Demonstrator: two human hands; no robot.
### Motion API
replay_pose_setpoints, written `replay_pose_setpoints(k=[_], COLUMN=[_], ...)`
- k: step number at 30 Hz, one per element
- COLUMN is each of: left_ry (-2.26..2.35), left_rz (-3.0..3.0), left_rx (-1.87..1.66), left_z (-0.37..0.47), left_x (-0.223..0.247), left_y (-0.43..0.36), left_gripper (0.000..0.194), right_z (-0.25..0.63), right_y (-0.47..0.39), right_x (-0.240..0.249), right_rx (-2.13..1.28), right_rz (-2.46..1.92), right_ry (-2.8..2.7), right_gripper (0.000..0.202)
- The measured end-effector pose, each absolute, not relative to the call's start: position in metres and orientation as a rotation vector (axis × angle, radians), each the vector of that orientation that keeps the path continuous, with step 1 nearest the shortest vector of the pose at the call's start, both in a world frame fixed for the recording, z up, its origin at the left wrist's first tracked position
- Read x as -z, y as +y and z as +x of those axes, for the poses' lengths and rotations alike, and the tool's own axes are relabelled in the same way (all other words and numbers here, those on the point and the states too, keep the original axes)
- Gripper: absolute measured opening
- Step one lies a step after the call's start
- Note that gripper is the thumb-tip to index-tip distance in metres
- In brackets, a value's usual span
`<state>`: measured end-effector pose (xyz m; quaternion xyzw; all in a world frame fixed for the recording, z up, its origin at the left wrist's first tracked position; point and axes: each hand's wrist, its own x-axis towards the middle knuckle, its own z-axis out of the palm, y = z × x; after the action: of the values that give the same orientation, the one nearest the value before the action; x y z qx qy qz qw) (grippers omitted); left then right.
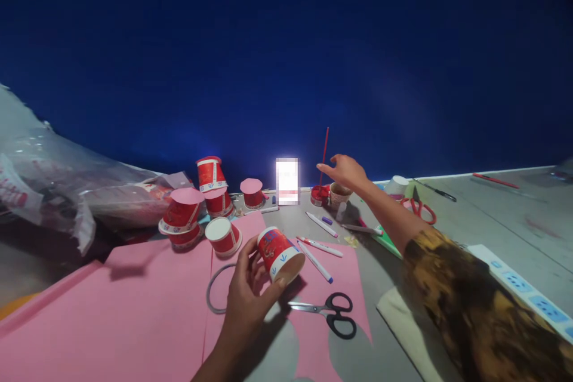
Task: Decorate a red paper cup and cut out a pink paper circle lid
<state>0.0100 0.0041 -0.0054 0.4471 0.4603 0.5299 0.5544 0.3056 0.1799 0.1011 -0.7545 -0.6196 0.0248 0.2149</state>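
In the head view, taking the black scissors (329, 310) as my landmark, I have the red cup (278, 248) just beyond them and to their left, my left hand (250, 280) curled round it, thumb at the rim of its pale end. Well beyond the scissors, my right hand (345, 172) has thumb and forefinger spread at the brush (324, 146); I can't tell whether they touch it. My main worry is a knock there: the brush is tall and leans in a small jar (319, 196), so a clumsy fingertip could tip both and wet the table. Squeezing too hard on my left could dent the cup, if it is paper. Far left of the scissors, the stacked cups (211, 174) look top-heavy, and a bump might topple them. As for containers, the jar holds the brush's tip, though its depth is hidden; the printed cup (340, 194) beside it, beyond the scissors, sits partly behind my hand, contents unclear. I see nothing inside the red cup.
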Motion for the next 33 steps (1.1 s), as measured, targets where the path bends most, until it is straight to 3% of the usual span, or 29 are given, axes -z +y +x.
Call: replay_pose_setpoints(k=[5,16,33], left_ry=[1.141,1.124,1.146], left_rz=[1.027,1.029,0.938], left_rx=[-1.249,-1.192,-1.176], left_z=[0.014,0.015,0.022], left_x=[-0.005,-0.010,-0.026], left_y=[0.000,-0.002,-0.002], left_gripper=[0.092,0.086,0.084], right_z=[0.299,0.308,0.313], right_y=[0.205,0.226,0.188], right_x=[-0.086,-0.074,-0.056], right_rx=[-0.224,-0.412,-0.444], right_rz=[-2.137,-2.057,-1.834], right_ry=[-1.804,-1.823,-1.688], right_gripper=[0.035,0.039,0.039])
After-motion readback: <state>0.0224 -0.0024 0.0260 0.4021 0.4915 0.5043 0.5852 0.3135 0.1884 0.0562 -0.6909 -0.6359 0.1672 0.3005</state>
